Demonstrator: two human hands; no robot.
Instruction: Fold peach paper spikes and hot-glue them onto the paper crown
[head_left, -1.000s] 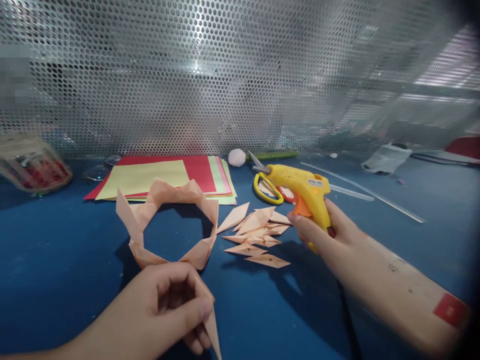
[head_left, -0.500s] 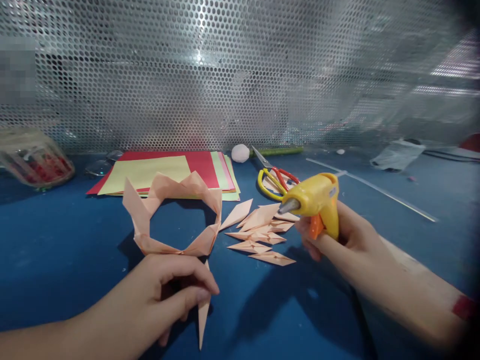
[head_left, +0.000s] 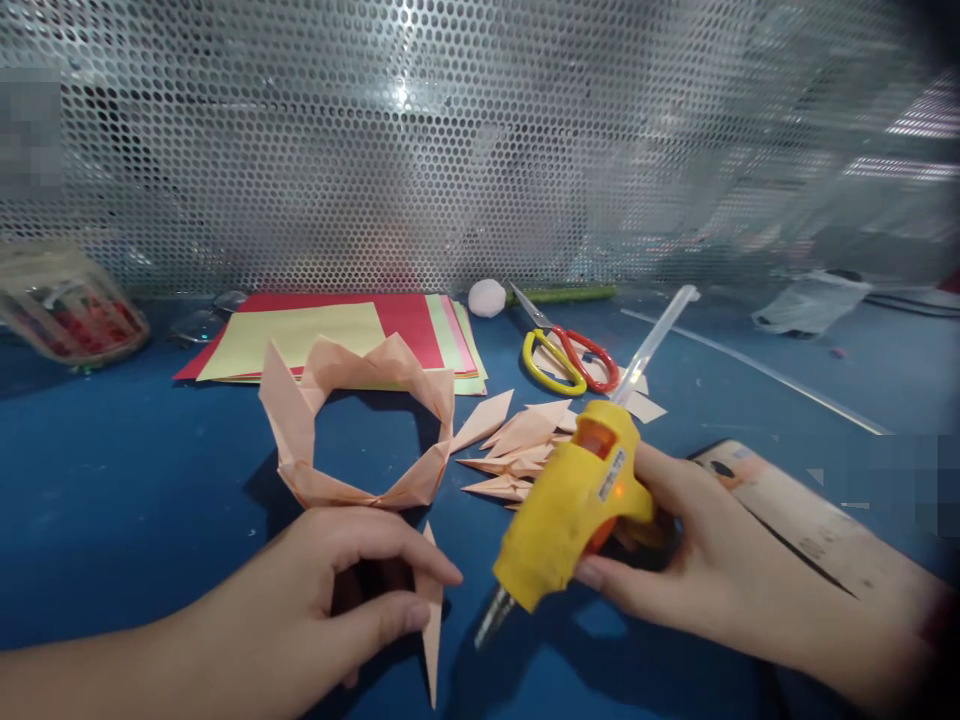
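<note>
My left hand [head_left: 330, 600] pinches a folded peach paper piece [head_left: 431, 620] whose point hangs down toward the blue table [head_left: 112, 480]. Just behind it lies a ring of joined peach paper folds [head_left: 360, 420]. My right hand [head_left: 675, 560] grips a yellow hot glue gun [head_left: 570, 510], its metal nozzle [head_left: 491, 620] tilted down and left, close to the held piece. A clear glue stick [head_left: 652, 345] sticks out of the gun's back. Several loose folded peach pieces [head_left: 510, 450] lie between the ring and the gun.
Coloured paper sheets [head_left: 337, 335] are stacked at the back, with yellow-and-red scissors [head_left: 566, 355], a white ball [head_left: 487, 297] and a green stick [head_left: 562, 294] near them. A plastic bag [head_left: 67, 315] lies far left. A perforated metal screen [head_left: 450, 140] walls off the back. A wooden board [head_left: 810, 520] lies right.
My right hand has swung the glue gun from pointing left at mid-table down toward the piece in my left hand. My left hand has turned the piece slightly.
</note>
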